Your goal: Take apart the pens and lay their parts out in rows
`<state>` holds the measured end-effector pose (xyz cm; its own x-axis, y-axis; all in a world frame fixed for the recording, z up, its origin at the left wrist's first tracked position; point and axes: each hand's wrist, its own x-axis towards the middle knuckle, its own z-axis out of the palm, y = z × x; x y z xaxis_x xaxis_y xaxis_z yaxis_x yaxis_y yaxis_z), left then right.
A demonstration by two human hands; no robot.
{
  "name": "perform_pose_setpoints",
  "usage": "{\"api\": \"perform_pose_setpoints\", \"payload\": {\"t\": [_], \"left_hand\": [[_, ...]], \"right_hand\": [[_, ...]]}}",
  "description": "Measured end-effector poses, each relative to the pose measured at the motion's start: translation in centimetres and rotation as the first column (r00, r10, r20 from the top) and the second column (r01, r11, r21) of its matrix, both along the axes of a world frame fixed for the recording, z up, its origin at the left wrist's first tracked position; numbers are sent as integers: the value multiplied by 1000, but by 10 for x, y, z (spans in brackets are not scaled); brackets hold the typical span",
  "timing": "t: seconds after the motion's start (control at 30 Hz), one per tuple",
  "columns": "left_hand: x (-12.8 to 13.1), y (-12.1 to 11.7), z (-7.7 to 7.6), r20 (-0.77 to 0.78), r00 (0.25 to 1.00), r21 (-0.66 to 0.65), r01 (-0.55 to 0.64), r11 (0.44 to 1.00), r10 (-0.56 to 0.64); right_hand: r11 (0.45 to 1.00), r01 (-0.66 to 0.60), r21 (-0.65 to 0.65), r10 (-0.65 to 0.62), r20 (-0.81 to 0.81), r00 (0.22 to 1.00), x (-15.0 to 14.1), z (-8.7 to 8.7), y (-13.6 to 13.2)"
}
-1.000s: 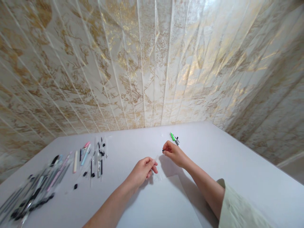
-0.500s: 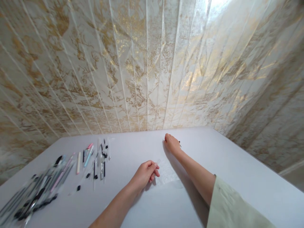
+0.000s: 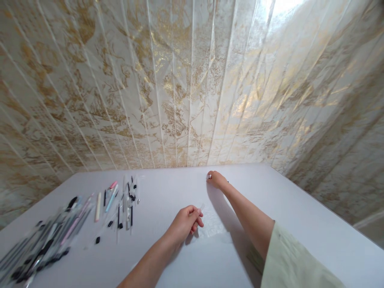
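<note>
My left hand (image 3: 185, 222) rests on the white table (image 3: 300, 208), its fingers curled round a thin clear pen tube (image 3: 200, 208) that pokes out to the right. My right hand (image 3: 216, 180) is stretched far forward near the table's back edge. Its fingers are closed low on the surface around something small that I cannot make out. A dark tip (image 3: 228, 182) shows just behind that hand. A pale green sleeve (image 3: 288, 260) covers my right forearm.
Loose pens lie in a heap (image 3: 42, 244) at the front left. Separated pen parts (image 3: 120, 204), pink, blue, white and black, lie in rows beside it. A white sheet (image 3: 207, 264) lies under my arms. A gold-veined wall covering (image 3: 192, 80) rises behind and to the right.
My right hand has reached forward to the back of the table and now covers the spot where a green pen lay. The left hand has stayed with the clear tube.
</note>
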<state>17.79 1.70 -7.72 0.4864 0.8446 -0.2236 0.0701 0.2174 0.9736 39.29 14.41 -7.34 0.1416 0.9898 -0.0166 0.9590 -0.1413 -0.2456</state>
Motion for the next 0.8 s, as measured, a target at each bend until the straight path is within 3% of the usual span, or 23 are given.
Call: {"api": "perform_pose_setpoints", "payload": {"t": [0.27,0.4,0.53,0.63,0.67,0.73,0.8], "left_hand": [[0,0,1,8,1000,-12,-12,1000,12],[-1,1,-1,22,1000,-23,-15,1000,15],[-3,4,-2,78,997,-66,-22,998,27],[-4,5,-1,123,991,-106,-42,994,55],[-4,5,-1,136,989,-122,-49,991,66],[-4,4,1,161,984,-145,-56,988,79],[-4,2,3,173,983,-151,-39,988,65]], "right_hand": [[1000,-21,-5,20,-62,998,-2,8,-3],[999,-26,37,30,-111,993,-6,21,-12],[990,-74,124,98,-201,975,-17,36,-40],[978,-173,115,201,-310,929,-31,32,-75],[973,-209,98,231,-376,897,-36,27,-86],[970,-237,64,217,-669,711,-45,16,-107],[964,-260,65,199,-821,535,-51,7,-121]]}}
